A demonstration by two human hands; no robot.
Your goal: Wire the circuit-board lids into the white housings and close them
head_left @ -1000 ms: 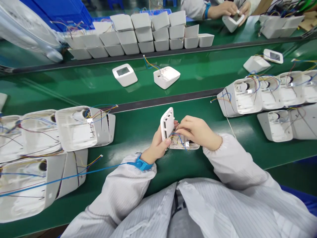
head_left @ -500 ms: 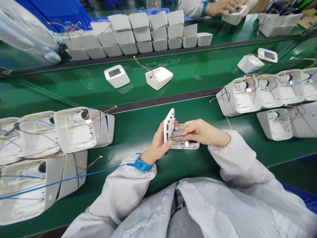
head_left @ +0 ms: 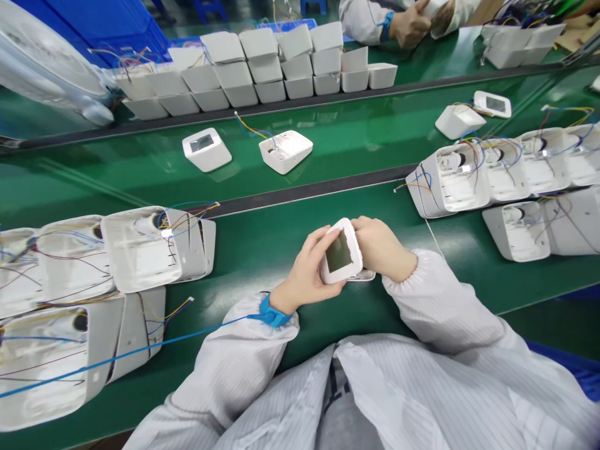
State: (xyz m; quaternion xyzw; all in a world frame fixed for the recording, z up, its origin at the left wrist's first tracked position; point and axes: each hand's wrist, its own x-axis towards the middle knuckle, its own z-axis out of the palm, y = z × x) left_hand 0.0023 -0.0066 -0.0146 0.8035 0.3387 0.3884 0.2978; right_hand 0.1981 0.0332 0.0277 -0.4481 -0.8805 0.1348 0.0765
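Observation:
My left hand point(head_left: 307, 269) and my right hand point(head_left: 382, 247) both grip a small white device cover with a grey screen point(head_left: 340, 252), its screen facing up. The cover lies over a white base shell point(head_left: 363, 275) on the green bench, and only the shell's right edge shows under the cover. The left fingers curl round the cover's left and near sides. From the right, the other hand presses against its far edge. A blue wrist strap point(head_left: 272, 312) with a blue cord sits on my left wrist.
Open white housings with coloured wires point(head_left: 140, 247) are stacked at the left and more point(head_left: 462, 178) at the right. A closed unit point(head_left: 206, 149) and an open shell point(head_left: 285, 151) ride the green belt beyond. Stacked white shells point(head_left: 281, 62) and another person's hands point(head_left: 412, 22) are at the back.
The cover stood on edge in my left hand while my right fingers worked the wires; now it is folded down, screen up, over the base. The units on the belt moved left.

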